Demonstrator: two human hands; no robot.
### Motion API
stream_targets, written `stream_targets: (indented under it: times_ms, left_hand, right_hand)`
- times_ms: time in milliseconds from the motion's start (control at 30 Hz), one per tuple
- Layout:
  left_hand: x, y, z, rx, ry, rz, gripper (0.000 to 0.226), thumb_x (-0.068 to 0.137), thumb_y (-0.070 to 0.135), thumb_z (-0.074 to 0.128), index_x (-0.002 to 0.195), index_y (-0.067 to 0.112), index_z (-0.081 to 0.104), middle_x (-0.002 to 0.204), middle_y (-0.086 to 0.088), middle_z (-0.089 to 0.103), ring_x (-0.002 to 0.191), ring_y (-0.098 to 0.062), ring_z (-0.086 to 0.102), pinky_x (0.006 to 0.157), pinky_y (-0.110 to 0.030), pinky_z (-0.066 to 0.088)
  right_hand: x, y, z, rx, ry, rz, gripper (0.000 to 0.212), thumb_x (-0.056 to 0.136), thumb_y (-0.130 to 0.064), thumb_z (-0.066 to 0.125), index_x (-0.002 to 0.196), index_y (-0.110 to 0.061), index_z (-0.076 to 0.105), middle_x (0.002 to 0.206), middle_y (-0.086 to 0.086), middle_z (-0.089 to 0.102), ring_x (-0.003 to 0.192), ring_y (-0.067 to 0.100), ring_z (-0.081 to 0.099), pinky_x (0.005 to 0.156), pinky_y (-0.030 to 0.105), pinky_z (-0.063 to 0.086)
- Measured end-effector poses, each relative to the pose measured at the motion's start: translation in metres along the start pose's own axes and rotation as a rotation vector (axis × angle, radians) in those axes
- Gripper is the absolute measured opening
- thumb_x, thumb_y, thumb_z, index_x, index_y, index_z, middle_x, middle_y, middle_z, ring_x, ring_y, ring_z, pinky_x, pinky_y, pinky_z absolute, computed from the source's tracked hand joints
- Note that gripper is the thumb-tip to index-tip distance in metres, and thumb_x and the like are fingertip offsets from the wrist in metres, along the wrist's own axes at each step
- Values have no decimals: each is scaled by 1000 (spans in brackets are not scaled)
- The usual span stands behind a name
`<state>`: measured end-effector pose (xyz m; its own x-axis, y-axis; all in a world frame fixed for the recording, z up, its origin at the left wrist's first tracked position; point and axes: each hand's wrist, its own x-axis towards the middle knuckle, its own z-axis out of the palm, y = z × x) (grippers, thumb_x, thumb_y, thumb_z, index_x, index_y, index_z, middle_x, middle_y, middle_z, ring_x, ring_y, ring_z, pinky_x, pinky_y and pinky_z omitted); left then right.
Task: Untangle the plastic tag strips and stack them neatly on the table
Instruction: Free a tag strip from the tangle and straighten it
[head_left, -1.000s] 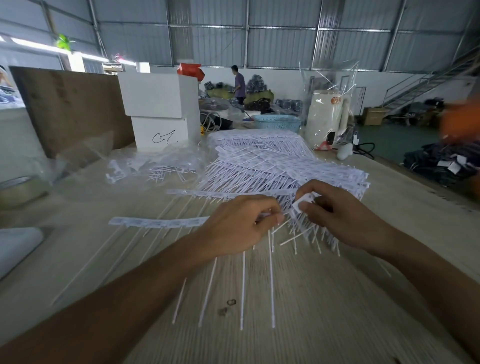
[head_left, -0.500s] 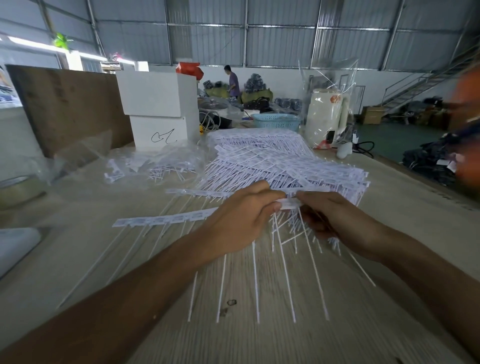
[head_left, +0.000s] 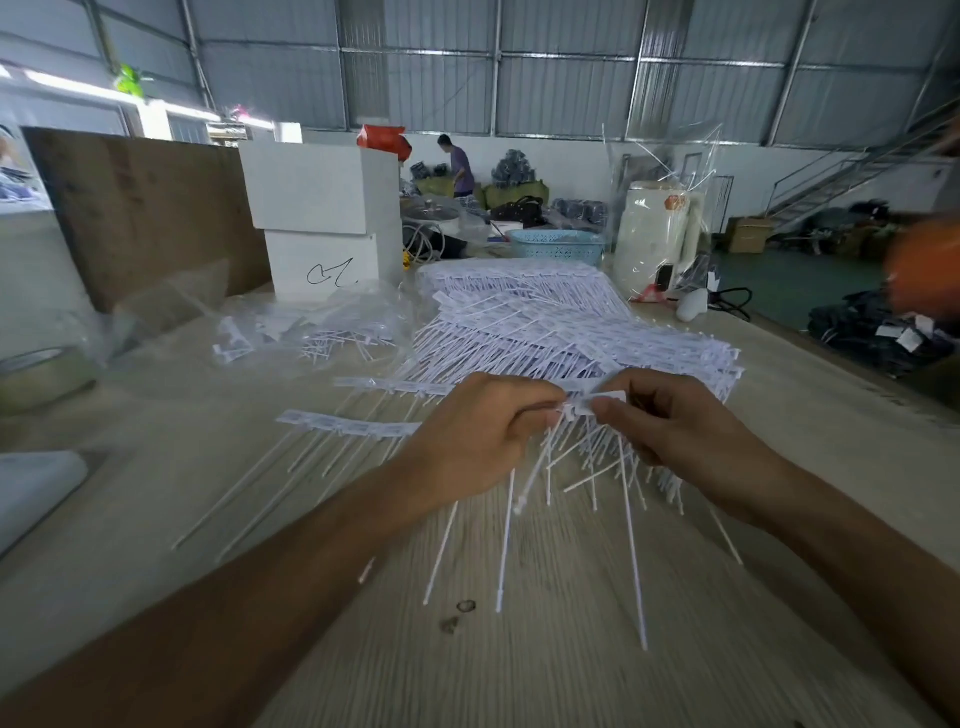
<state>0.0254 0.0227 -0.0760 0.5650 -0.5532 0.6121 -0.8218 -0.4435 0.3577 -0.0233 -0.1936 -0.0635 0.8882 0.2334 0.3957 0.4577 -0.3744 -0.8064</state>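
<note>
Head view: the left hand (head_left: 480, 436) and right hand (head_left: 675, 431) meet in the middle, low over the bench (head_left: 571, 665). Fingers of both hands are curled and pinch one white tag strip (head_left: 589, 404) between them. The left fingers (head_left: 540, 402) hold its left part and the right fingers (head_left: 613, 410) hold its right end. Thin white tails (head_left: 631, 540) hang down from the strip and fan out over the wood.

Just behind the hands lies a big pile of strips (head_left: 545, 327). Two loose strips (head_left: 353, 423) lie flat on the bench to the left of the hands. Farther left and back sits a clear bag (head_left: 311, 332) with more strips inside. Behind it stand white boxes (head_left: 322, 218). A blue basket (head_left: 558, 247) and a cream jug (head_left: 657, 236) stand at the far end.
</note>
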Motion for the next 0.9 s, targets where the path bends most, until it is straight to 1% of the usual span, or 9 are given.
stream_targets:
  times_ms: [67,200,267,333,400,500,667,800,900]
  left_hand:
    - [0,-1,1,-23,-34,-5,27,101,27,55,105,10,76,86,-8,73,75,-23,68,68,-40,53]
    - [1,-3,3,-115,-16,-84,21,98,10,60,86,8,77,78,-2,74,64,-4,62,64,-17,44]
    - [1,-3,4,-123,-18,-100,22,98,11,60,82,9,76,78,0,73,65,-7,63,63,-20,45]
    - [1,-3,4,-125,-13,-94,20,97,15,62,83,12,76,83,-1,74,68,-16,66,67,-35,49]
    - [2,-2,4,-148,11,-60,16,96,15,64,87,10,77,86,2,74,71,-12,66,69,-36,50]
    - [1,1,2,-112,6,20,18,96,17,64,105,9,77,86,-2,71,78,-16,65,72,-38,50]
    - [3,3,-5,13,13,107,28,91,19,68,118,13,73,96,0,70,88,-15,60,78,-35,48]
    - [-5,10,0,-25,-134,174,27,92,22,69,117,13,74,99,-1,72,91,-13,62,82,-29,48]
    - [-3,12,4,-70,-50,97,27,87,23,74,113,15,75,97,1,74,87,-11,64,79,-27,49]
  right_hand:
    - [1,1,-2,-177,13,-99,19,96,-23,64,94,-6,72,61,-11,44,53,3,37,54,14,32]
    - [2,6,-2,-398,28,-200,9,97,-19,64,94,-11,67,67,0,53,58,8,43,57,21,34]
    - [1,8,-2,-424,16,-210,10,98,-23,61,95,-14,65,69,2,54,59,9,45,58,25,37]
    - [1,8,-2,-416,4,-188,11,100,-28,56,96,-20,62,70,0,55,59,10,47,59,31,40]
    - [1,7,0,-371,5,-136,13,102,-25,54,91,-23,59,69,-3,59,58,10,53,59,35,46]
    - [2,6,1,0,8,45,21,104,-17,52,87,-8,60,68,1,63,55,22,60,49,38,53]
    - [0,9,7,169,2,154,23,107,-17,46,88,-8,56,55,-6,53,37,12,39,35,18,28]
    - [8,13,-17,158,235,201,23,108,-23,44,87,-18,54,57,-7,36,49,10,24,43,22,19]
    - [4,13,-22,122,192,156,16,107,-27,46,104,-20,60,57,-11,33,51,9,23,45,22,20]
